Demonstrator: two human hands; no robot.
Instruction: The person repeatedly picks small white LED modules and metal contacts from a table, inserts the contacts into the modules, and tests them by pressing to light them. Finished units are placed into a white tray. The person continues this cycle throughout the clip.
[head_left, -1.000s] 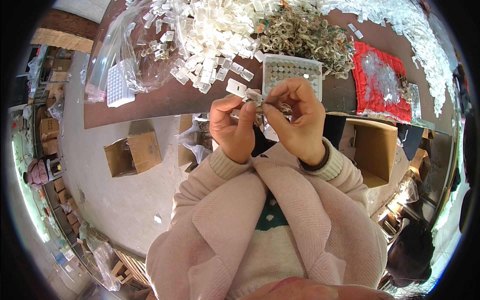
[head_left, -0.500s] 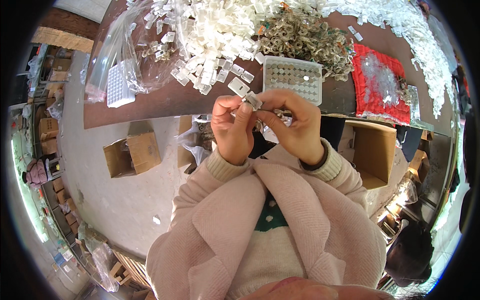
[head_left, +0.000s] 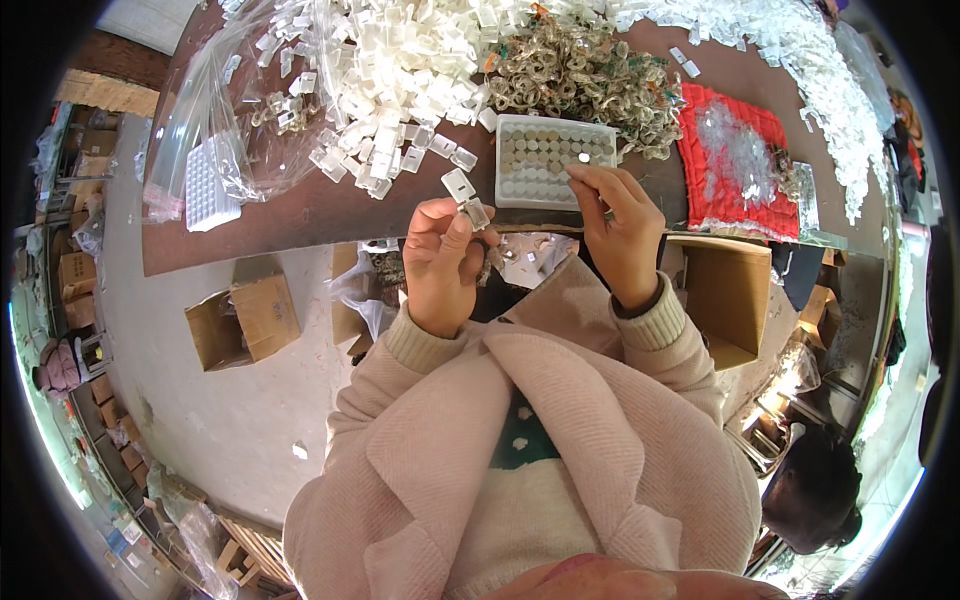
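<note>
Above brown table [head_left: 300, 215], left fingers [head_left: 455, 225] pinch clear case [head_left: 467, 198]; right fingers [head_left: 590, 180] seemingly touch tray [head_left: 555, 160].

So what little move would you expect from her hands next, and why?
Probably the right hand lifts one small disc from the white tray, since its fingertips rest there, and carries it to the clear plastic case in the left hand.

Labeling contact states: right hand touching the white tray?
Touching. Head view shows the right hand with its fingertips resting on the white tray at its near right corner.
</note>
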